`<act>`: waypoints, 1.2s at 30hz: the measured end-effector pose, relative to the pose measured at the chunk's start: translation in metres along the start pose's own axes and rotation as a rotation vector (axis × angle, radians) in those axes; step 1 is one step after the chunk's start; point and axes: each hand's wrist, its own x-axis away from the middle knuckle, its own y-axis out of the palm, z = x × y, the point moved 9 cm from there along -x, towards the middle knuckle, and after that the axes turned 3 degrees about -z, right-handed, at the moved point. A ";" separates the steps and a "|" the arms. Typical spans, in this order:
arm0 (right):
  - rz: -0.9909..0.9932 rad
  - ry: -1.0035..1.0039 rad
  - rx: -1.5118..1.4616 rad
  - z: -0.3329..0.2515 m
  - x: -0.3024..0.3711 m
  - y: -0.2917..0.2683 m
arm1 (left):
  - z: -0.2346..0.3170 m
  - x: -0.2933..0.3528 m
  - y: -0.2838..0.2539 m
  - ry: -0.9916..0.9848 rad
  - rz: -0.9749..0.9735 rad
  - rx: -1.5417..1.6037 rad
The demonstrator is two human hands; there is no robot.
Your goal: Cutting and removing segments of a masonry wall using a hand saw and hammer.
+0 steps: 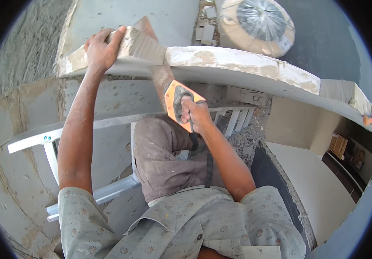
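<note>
My right hand (197, 114) is wrapped round the orange and black handle of a hand saw (160, 82). The saw's broad, brownish blade slants up and left, crossing the edge of a pale masonry block (147, 48), and its far tip shows above the block's top. Over the upper edge of the same block, left of the blade, my left hand (102, 52) is hooked with its fingers bent and partly hidden behind it. Fine parallel score lines mark the block's face beside the blade.
A white curved ledge (246, 62) runs right from the block. Beyond it sits a plastic-wrapped round coil (263, 26) near broken tile pieces (207, 32). A metal ladder (104, 123) stands below, around my legs. Rubble (248, 144) lies lower right, near a wall opening.
</note>
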 end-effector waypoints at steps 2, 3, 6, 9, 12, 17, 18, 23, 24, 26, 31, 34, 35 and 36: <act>0.021 0.032 0.022 0.012 0.051 -0.057 | 0.001 -0.002 -0.001 0.002 -0.012 0.010; 0.012 0.082 0.018 0.017 0.099 -0.089 | -0.001 -0.001 -0.001 -0.025 -0.019 -0.009; 0.126 0.026 0.146 -0.022 0.228 -0.163 | -0.004 0.000 -0.001 -0.049 -0.036 -0.031; 0.263 -0.158 0.277 -0.106 0.302 -0.167 | -0.005 0.001 -0.002 -0.018 -0.006 -0.019; 0.468 -0.607 1.063 -0.212 0.325 -0.111 | -0.009 0.003 -0.004 -0.035 0.022 -0.026; 0.602 -0.738 2.131 -0.248 0.271 -0.080 | -0.008 0.008 -0.011 -0.021 0.027 0.004; 0.608 -0.854 2.121 -0.250 0.263 -0.087 | -0.008 0.008 -0.013 -0.029 0.030 -0.020; 0.597 -0.541 2.191 -0.242 0.210 -0.159 | -0.006 0.011 -0.015 -0.037 0.043 -0.014; 0.575 -0.541 2.173 -0.243 0.207 -0.163 | -0.005 0.010 -0.015 -0.032 0.053 -0.008; 0.637 -0.541 2.202 -0.250 0.210 -0.162 | -0.003 0.009 -0.014 -0.012 0.058 0.020; 0.551 -0.511 2.127 -0.258 0.222 -0.150 | -0.005 0.011 -0.018 -0.029 0.074 0.008; 0.531 -0.453 2.082 -0.255 0.223 -0.151 | -0.004 0.014 -0.021 -0.028 0.071 0.002; 0.543 -0.508 2.079 -0.257 0.224 -0.147 | 0.001 0.012 -0.018 0.019 0.065 0.016; 0.593 -0.410 2.062 -0.255 0.224 -0.151 | -0.003 0.013 -0.019 -0.021 0.066 0.008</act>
